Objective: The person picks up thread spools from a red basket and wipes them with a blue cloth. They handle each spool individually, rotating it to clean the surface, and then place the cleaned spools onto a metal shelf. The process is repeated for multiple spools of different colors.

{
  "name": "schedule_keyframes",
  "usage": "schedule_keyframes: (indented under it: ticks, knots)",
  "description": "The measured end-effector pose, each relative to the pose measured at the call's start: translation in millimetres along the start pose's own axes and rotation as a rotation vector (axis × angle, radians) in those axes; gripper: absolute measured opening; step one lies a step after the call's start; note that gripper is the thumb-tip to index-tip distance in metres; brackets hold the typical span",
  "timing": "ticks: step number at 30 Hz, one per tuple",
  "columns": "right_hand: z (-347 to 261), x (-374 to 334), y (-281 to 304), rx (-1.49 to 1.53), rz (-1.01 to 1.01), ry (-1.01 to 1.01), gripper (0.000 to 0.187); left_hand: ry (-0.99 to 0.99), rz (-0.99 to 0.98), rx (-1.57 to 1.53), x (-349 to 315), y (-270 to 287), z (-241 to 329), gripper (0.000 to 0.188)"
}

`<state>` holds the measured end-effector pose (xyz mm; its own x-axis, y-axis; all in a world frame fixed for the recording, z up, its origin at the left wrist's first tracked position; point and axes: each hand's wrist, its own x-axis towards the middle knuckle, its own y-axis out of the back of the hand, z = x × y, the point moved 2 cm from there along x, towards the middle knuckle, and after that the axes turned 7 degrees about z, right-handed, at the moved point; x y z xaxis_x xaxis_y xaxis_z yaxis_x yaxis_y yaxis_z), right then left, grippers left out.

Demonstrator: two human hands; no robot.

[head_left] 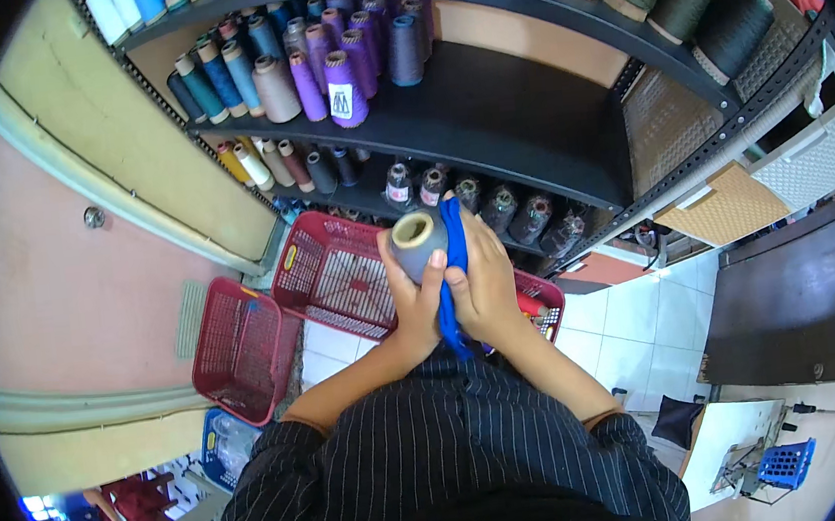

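In front of my chest I hold a grey-blue cone of thread (420,260), its pale hollow end tilted up toward me. My left hand (412,306) is closed round the cone's left side, thumb across its front. A strip of bright blue cloth (455,239) hangs along the cone's right side. My right hand (487,279) is closed on that cloth and presses it against the cone, with the fingers behind partly hidden. Just beyond my hands stands a dark shelf rack (513,101) carrying many thread cones, among them purple cones (346,92) on the middle shelf.
Red plastic baskets stand low before the rack: one at left (205,366), another (283,273) behind my left hand. Red cones (532,305) lie by my right forearm. Plastic-wrapped dark cones (499,210) line the lower shelf. A pink door (88,282) is at left, drawers (724,206) at right.
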<state>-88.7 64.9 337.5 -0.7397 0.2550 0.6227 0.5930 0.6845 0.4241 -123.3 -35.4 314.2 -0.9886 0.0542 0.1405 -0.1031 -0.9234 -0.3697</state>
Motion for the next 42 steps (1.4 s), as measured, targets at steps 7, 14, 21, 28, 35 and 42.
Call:
schedule_keyframes:
  ticks: [7,14,21,28,35,42]
  knots:
    - [77,34,-24,0.789,-0.204,-1.015,0.050,-0.151,-0.742,0.090,2,10,-7,0.058]
    - [226,108,45,-0.384,0.316,-0.433,0.037,-0.051,-0.463,0.147,93,41,-23,0.057]
    - [325,92,30,-1.087,0.001,-0.401,0.031,-0.267,-0.231,0.173,233,6,-39,0.044]
    - [204,143,-96,-0.380,-0.016,-0.062,0.050,-0.445,-0.134,0.287,319,-26,-101,0.053]
    - [255,150,-183,-0.174,0.004,-0.215,0.056,-0.266,-0.066,0.299,333,-34,-134,0.066]
    - [275,186,-196,-0.321,0.063,-0.253,0.045,-0.281,0.001,0.517,322,-23,-194,0.076]
